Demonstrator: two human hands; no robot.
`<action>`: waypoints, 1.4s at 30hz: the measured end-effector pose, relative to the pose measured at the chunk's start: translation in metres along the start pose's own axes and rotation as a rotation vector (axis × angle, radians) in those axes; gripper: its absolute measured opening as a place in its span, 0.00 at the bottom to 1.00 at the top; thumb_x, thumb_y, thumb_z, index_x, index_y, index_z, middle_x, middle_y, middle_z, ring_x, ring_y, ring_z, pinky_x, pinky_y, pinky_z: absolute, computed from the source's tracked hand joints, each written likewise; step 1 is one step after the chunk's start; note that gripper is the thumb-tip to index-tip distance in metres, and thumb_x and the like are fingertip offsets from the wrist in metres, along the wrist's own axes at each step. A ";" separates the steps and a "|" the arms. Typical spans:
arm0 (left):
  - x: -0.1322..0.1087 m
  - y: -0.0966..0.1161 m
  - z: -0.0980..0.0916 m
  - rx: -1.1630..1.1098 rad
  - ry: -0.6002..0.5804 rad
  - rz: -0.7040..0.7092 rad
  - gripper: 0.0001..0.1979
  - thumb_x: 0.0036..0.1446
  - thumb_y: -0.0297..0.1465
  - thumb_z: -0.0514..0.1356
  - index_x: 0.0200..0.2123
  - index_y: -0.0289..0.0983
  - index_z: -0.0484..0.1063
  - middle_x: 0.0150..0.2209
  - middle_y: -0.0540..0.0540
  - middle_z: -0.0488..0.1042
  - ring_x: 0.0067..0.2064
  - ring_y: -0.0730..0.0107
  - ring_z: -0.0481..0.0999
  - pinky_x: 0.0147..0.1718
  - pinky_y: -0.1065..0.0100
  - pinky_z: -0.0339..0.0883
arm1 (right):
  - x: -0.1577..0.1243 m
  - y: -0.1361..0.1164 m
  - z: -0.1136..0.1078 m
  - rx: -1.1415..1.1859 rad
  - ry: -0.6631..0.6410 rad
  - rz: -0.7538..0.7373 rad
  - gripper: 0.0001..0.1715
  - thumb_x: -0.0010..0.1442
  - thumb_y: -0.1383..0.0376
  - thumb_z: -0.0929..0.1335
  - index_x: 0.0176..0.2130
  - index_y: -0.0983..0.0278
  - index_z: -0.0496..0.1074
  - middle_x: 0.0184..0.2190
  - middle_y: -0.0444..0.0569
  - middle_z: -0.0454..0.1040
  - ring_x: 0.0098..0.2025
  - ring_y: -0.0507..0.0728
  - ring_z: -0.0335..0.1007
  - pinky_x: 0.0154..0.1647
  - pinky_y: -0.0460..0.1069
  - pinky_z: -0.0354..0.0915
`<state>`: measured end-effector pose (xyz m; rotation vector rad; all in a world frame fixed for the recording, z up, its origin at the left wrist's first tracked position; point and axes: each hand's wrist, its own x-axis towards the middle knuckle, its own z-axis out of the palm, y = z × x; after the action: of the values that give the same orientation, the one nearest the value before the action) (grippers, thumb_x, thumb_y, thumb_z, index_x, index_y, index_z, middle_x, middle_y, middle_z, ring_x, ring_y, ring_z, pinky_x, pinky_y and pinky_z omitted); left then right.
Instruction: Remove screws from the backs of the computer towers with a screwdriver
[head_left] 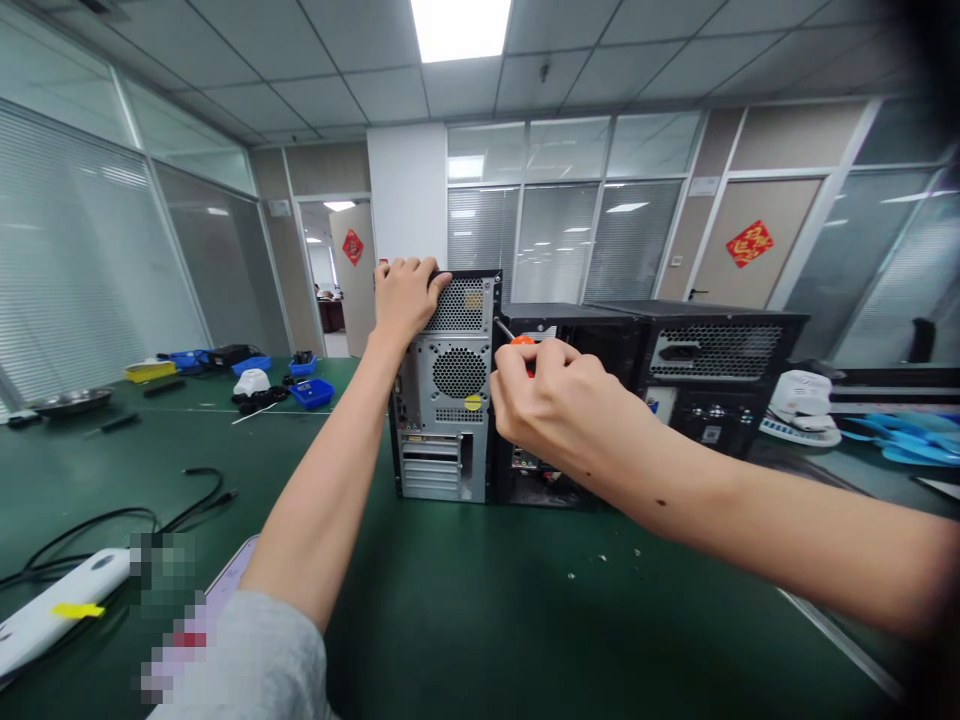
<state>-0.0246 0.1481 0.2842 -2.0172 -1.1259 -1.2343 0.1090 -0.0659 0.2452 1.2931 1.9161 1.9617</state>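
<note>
A computer case [450, 400] stands upright on the green table, its metal back with the round fan grille facing me. My left hand [407, 290] rests over its top left corner, fingers laid across the top and the thumb along the upper back edge. In my right hand [540, 385] is a screwdriver [523, 341] with a red-orange handle, mostly covered by my closed fingers. Its thin shaft points up and left, and the tip is at the upper right edge of the case's back, by a screw spot.
Two more computer cases [720, 350] stand to the right. A white power strip [67, 605], black cables [195, 505] and a phone [225, 580] lie at the left front. Blue trays [311, 393] sit at the back left. Small scraps [602, 558] dot the table [465, 610].
</note>
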 end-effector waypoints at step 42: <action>0.003 -0.004 0.004 -0.001 -0.016 0.007 0.18 0.60 0.42 0.40 0.40 0.44 0.66 0.41 0.44 0.70 0.47 0.56 0.61 0.46 0.54 0.48 | 0.000 0.001 0.004 0.036 0.011 0.027 0.16 0.51 0.82 0.56 0.29 0.73 0.68 0.26 0.53 0.68 0.20 0.49 0.58 0.16 0.45 0.43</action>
<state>-0.0252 0.1543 0.2856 -2.0336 -1.1244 -1.2180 0.1124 -0.0635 0.2456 1.3269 1.9581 1.9594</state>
